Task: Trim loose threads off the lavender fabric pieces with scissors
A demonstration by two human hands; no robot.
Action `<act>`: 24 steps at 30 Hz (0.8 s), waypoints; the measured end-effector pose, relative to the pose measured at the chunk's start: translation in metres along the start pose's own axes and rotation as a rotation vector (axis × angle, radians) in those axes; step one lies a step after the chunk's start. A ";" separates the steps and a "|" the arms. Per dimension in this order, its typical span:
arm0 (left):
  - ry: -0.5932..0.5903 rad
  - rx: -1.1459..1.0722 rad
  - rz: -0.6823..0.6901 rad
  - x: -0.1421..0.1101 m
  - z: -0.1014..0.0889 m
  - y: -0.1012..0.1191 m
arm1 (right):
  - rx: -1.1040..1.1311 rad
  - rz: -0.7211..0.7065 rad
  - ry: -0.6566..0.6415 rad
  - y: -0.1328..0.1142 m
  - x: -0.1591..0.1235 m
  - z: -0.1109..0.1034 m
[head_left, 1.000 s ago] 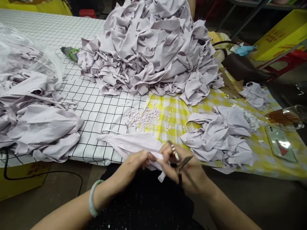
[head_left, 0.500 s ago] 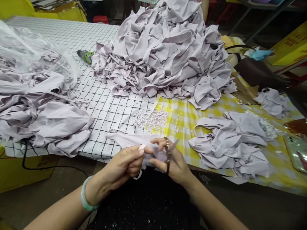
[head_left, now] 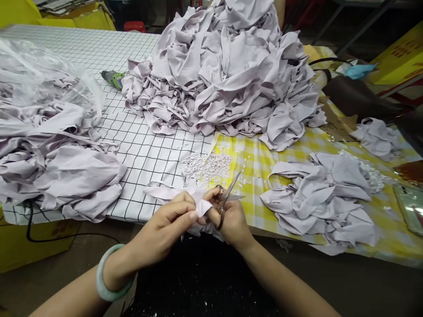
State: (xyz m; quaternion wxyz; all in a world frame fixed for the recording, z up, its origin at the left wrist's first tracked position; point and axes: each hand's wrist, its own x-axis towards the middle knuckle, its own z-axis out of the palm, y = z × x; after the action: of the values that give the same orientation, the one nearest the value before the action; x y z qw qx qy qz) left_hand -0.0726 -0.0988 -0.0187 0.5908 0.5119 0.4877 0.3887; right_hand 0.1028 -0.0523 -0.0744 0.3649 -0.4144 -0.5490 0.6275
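Note:
My left hand [head_left: 175, 220], below a pale green bangle-wearing wrist, pinches a pale lilac fabric piece [head_left: 202, 206] near the table's front edge. Hooked on the fingers of my right hand [head_left: 233, 222] is a pair of scissors [head_left: 228, 198], its blades parted and pointing up and to the right. The right fingertips are beside the fabric's edge; whether they grip it too, I cannot tell. More of the cloth lies flat behind my left hand. Just beyond is a scatter of small cut scraps [head_left: 211, 167].
A large heap of lilac fabric pieces [head_left: 228, 83] rises at the back. Another heap [head_left: 76, 176] with clear plastic lies left, a smaller pile [head_left: 317, 198] right. A green-and-grey tool [head_left: 112, 79], a phone [head_left: 411, 207] and a black cable [head_left: 29, 224] are also here.
My right hand has moved close to my left and turned, so the scissors now point up and right. The left hand has raised the fabric's edge between the hands.

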 end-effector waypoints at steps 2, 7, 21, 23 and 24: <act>0.114 0.114 0.187 0.006 0.006 0.004 | 0.129 0.098 -0.062 0.003 -0.005 0.016; 0.259 -0.141 0.149 0.031 0.017 -0.014 | 0.149 0.107 -0.137 -0.003 -0.005 0.016; 0.289 0.237 0.442 0.082 0.025 -0.042 | -0.822 -0.176 -0.107 -0.021 0.038 -0.053; 0.287 0.229 0.437 0.085 0.025 -0.045 | -0.822 -0.151 -0.104 -0.020 0.039 -0.054; 0.285 0.222 0.433 0.085 0.026 -0.046 | -0.824 -0.139 -0.102 -0.019 0.040 -0.055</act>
State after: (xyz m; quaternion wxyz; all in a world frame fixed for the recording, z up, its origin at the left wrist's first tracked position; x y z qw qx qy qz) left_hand -0.0306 -0.0307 -0.0790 0.3598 0.6059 0.4848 0.5180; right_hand 0.1376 0.0075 -0.0629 0.1825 -0.4561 -0.7980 0.3492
